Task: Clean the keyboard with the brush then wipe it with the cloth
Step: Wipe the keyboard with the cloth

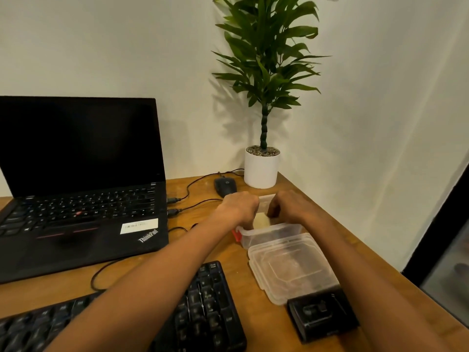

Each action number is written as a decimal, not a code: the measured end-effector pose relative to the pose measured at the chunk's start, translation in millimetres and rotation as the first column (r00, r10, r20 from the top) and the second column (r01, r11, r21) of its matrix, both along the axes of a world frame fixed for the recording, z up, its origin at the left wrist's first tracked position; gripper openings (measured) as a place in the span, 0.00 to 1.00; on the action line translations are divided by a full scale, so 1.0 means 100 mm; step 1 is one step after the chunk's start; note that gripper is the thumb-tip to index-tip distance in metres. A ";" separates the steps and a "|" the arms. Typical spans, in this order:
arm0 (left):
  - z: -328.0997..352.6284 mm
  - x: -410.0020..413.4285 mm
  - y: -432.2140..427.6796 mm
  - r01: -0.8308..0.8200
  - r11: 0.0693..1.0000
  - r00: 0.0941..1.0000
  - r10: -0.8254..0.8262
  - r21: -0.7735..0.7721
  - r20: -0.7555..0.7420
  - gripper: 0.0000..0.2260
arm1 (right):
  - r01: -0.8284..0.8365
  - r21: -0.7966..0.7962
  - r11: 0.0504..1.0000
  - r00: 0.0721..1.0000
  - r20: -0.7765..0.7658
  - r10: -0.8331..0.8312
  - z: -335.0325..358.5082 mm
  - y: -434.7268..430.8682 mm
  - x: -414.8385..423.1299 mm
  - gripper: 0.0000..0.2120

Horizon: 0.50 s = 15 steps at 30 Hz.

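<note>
Over the far end of the clear plastic box (256,236), both sets of fingers curl down; what they grip cannot be told. Left hand (238,207) and right hand (289,205) flank a pale item (261,219) inside. Judged step: fetching tools, brushing not begun. Next move: lift the brush clear. Lid (291,268) lies nearer; keyboard (203,313) sits near left.
</note>
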<state>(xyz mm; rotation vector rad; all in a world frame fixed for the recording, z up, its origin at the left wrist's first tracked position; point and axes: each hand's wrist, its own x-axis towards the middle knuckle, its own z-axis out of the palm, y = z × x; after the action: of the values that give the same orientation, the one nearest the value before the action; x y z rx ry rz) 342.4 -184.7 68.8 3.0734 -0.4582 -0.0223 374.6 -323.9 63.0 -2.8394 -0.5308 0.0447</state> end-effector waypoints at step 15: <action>0.04 -0.26 0.36 0.075 0.935 0.907 0.080 -0.347 0.414 0.08 | 0.003 0.218 0.976 0.958 0.279 -0.066 0.26 0.02 -0.30 0.07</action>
<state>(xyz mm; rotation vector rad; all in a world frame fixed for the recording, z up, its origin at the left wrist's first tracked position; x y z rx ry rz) 316.7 -148.2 72.9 2.7028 -0.4141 0.6659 344.2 -322.1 89.0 -2.6520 -0.5080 -0.4108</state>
